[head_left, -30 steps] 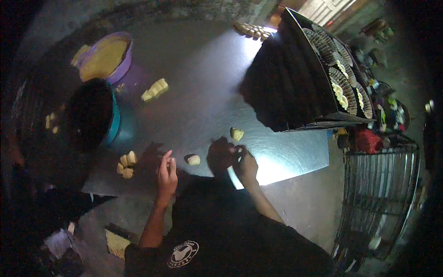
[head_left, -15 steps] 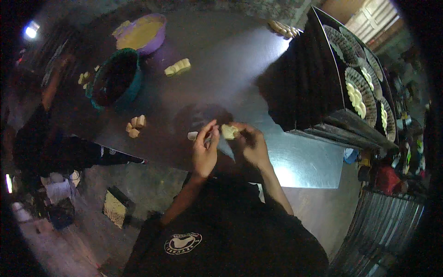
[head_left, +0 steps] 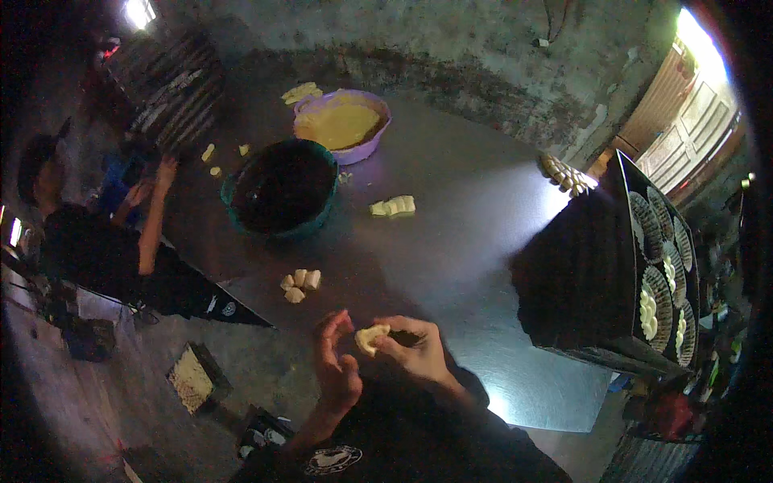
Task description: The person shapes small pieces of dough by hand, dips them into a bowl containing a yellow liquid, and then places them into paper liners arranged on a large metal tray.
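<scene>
My right hand point(head_left: 420, 354) pinches a piece of pale yellow dough point(head_left: 370, 338) between thumb and fingers, in front of my chest at the table's near edge. Just to its left, my left hand point(head_left: 338, 366) is open, its fingers raised and slightly curved, apart from the dough. Beyond my left hand, a small cluster of cut dough pieces point(head_left: 300, 284) lies on the dark, smooth table point(head_left: 459, 241). Farther back sits a short row of joined dough pieces point(head_left: 393, 207).
Behind stand a teal basin point(head_left: 233, 205) with a dark inside and a purple basin point(head_left: 378, 145) holding a yellow mass. Stacked black trays point(head_left: 572, 282) at right bear fluted cups point(head_left: 656, 290) with pale dough. More dough point(head_left: 566, 175) lies by the wall. Another person point(head_left: 88, 249) works at left.
My view has tilted up, bringing the wall and the other person into sight. My left hand's fingers have drawn away from the dough, which stays in my right hand.
</scene>
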Motion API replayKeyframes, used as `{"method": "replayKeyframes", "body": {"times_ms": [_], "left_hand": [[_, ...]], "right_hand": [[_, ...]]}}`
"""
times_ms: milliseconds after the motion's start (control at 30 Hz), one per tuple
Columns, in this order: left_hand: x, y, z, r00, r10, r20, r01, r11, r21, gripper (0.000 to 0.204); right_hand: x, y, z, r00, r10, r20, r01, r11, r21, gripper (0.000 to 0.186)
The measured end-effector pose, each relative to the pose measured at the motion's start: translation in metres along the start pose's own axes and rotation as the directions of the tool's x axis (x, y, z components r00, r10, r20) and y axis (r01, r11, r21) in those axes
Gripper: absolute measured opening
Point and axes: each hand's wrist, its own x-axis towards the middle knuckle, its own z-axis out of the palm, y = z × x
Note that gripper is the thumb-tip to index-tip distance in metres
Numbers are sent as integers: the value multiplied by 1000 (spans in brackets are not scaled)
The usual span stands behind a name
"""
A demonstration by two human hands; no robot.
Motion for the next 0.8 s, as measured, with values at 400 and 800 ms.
{"method": "replayKeyframes", "body": {"times_ms": [400,800], "left_hand": [[138,-142,39,982,-164,98,191,810,-555,38],[134,-175,-60,782,-527,332,623,677,-391,32]], "right_hand": [[166,-54,70,964,46,261,-174,853,492,66],[518,23,-18,776,-391,494,606,250,-755,51]]}}
